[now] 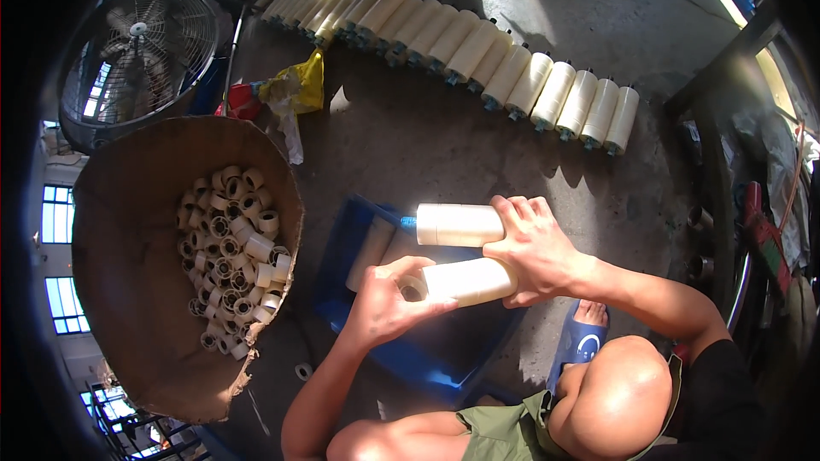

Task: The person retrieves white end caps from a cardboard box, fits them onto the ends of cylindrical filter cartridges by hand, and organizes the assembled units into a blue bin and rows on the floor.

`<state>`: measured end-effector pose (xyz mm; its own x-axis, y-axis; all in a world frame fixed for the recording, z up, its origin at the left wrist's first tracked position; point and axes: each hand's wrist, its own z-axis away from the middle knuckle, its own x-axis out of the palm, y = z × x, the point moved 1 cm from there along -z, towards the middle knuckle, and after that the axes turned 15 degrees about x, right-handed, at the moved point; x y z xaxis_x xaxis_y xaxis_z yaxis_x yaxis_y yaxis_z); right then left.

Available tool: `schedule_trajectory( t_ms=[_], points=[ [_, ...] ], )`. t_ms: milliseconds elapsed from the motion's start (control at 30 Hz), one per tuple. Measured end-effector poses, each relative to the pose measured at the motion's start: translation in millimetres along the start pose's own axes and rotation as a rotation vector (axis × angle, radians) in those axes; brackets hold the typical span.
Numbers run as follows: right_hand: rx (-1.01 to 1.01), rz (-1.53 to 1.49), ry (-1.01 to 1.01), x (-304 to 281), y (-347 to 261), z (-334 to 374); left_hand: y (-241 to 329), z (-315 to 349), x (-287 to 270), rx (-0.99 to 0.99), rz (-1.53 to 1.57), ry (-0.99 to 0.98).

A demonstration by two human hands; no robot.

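The upper roll (461,224) and lower roll (470,281) are over a blue tub (427,365), hiding part of it. A cardboard box (141,290) stands left, a fan (137,60) beyond; a row of rolls (471,51) lies ahead. The right hand (540,246), spread wide, grips both right ends; the left hand (384,303) clasps the lower one's left end. Two rolls held, one tub, box and fan; the rings (231,260) overlap uncountably.
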<state>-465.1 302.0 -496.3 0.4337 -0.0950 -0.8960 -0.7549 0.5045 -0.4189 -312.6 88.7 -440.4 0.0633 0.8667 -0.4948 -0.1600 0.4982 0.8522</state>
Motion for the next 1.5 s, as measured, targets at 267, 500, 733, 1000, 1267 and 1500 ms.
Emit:
schedule_trajectory(
  t_ms=[267,500,733,1000,1267,1500],
  points=[
    [0.005,-0.109,-0.062,15,10,6,-33,21,-1,-0.26,0.368,0.255],
    [-0.051,-0.102,-0.092,8,20,13,-88,57,-31,-0.491,0.809,0.411],
    [-0.256,-0.119,-0.119,5,-7,10,-75,56,-30,-0.07,-0.12,0.16],
    [-0.385,-0.088,-0.027,5,-15,3,-47,53,-39,0.245,-0.341,-0.066],
    [-0.399,-0.029,-0.126,3,-24,5,-59,41,-24,0.1,-0.113,-0.116],
    [-0.385,-0.088,-0.201,3,-45,-3,-60,38,-29,-0.088,0.194,-0.004]
  ],
)
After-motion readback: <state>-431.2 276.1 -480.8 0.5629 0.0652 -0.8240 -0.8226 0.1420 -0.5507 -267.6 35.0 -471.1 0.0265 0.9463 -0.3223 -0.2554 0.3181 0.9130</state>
